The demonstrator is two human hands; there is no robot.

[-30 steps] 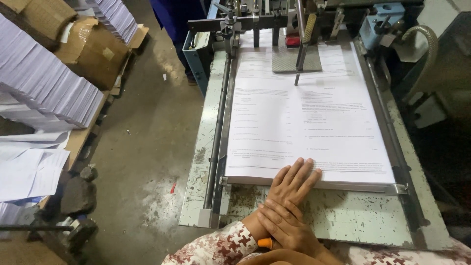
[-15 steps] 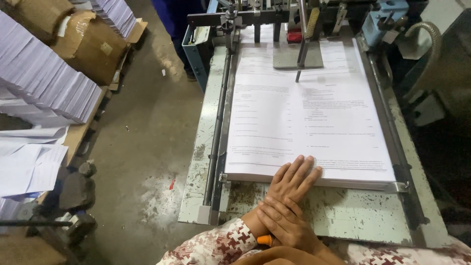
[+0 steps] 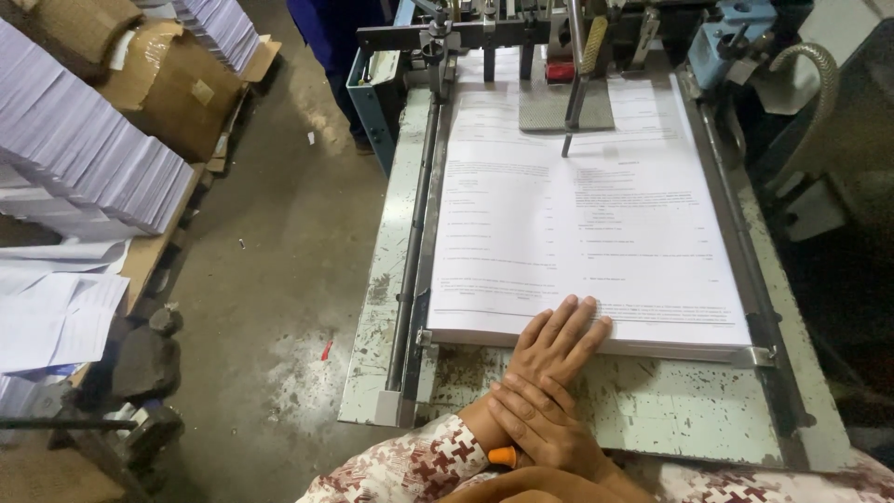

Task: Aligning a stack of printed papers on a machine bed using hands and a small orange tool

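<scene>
paper stack: printed sheets lying flat on the machine's feed table, near edge right under my fingers.
left hand: open and flat, fingers together, resting on the stack's near edge, gripping nothing.
right hand: laid open over my left wrist, holding nothing either.
risk: if I lean too hard, I reckon the top sheets skew out of square.
worse risk: the feeder head at the far end looks like a pinch spot, and my patterned sleeve hangs close to the side rail.

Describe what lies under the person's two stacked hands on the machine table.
The right hand covers the left hand, whose fingers rest on the paper stack's near edge. The painted table is beneath; anything under the palms is hidden.
</scene>
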